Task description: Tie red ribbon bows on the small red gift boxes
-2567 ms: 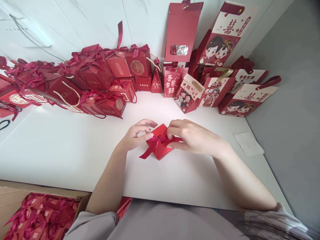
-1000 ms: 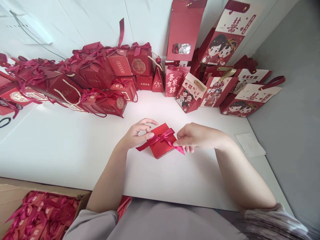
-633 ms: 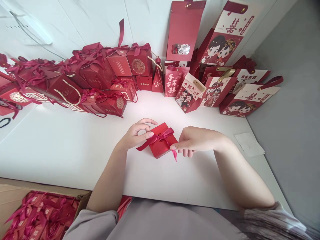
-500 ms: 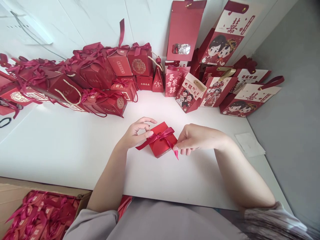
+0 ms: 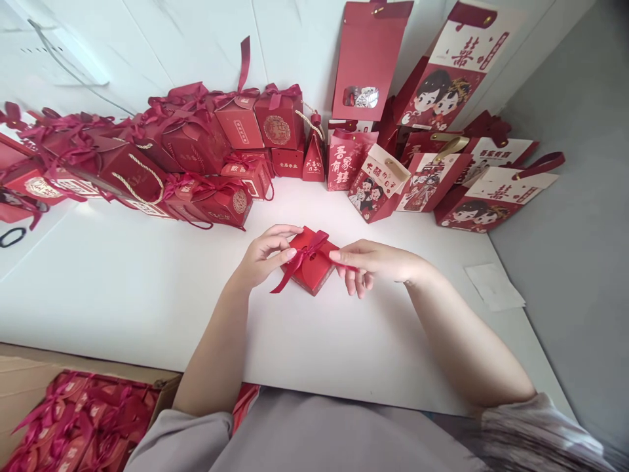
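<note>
A small red gift box (image 5: 319,274) lies on the white table in front of me, turned cornerwise. A dark pink ribbon (image 5: 308,252) is tied in a bow on its top, with one tail hanging over the near left side. My left hand (image 5: 265,254) grips the box at its left corner, the thumb by the bow and the fingers along the far edge. On the right, my right hand (image 5: 371,263) pinches the other ribbon tail between thumb and forefinger. Its remaining fingers curl loosely below, beside the box.
Piled red boxes with ribbons (image 5: 191,141) line the back left of the white table (image 5: 147,288). Printed paper gift bags (image 5: 378,183) stand at the back right. A cardboard carton (image 5: 170,387) with several ribboned boxes sits lower left. White paper (image 5: 494,286) lies near the right edge.
The gift box has shifted slightly away from me and turned a little. My right hand has moved up and left with the ribbon tail, its lower fingers loosening. My left hand stays at the box's left side.
</note>
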The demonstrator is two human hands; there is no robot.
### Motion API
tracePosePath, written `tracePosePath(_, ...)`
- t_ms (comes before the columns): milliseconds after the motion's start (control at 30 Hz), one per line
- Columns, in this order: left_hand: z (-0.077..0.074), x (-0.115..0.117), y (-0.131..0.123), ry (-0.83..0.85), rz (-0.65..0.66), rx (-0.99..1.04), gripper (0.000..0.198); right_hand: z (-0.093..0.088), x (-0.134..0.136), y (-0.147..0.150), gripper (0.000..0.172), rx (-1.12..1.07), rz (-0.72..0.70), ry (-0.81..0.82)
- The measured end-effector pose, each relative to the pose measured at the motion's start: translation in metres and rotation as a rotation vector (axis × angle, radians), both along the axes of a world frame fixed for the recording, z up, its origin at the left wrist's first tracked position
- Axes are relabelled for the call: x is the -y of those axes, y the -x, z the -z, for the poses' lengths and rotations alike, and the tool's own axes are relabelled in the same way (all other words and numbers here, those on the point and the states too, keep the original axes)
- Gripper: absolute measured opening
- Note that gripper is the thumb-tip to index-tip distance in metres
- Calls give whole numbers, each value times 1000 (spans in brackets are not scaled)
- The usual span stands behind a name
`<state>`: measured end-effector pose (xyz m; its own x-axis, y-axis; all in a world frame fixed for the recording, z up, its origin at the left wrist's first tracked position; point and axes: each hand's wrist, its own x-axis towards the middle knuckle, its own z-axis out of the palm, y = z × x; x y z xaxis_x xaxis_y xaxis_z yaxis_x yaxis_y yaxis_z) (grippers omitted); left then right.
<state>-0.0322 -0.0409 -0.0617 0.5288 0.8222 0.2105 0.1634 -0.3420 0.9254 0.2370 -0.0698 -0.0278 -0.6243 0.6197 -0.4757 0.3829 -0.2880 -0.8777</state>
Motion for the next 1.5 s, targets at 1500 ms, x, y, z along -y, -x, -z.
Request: tracePosePath(1500, -6, -1, 4, 161, 63, -210, 26, 0, 1, -9, 44, 200, -23, -353)
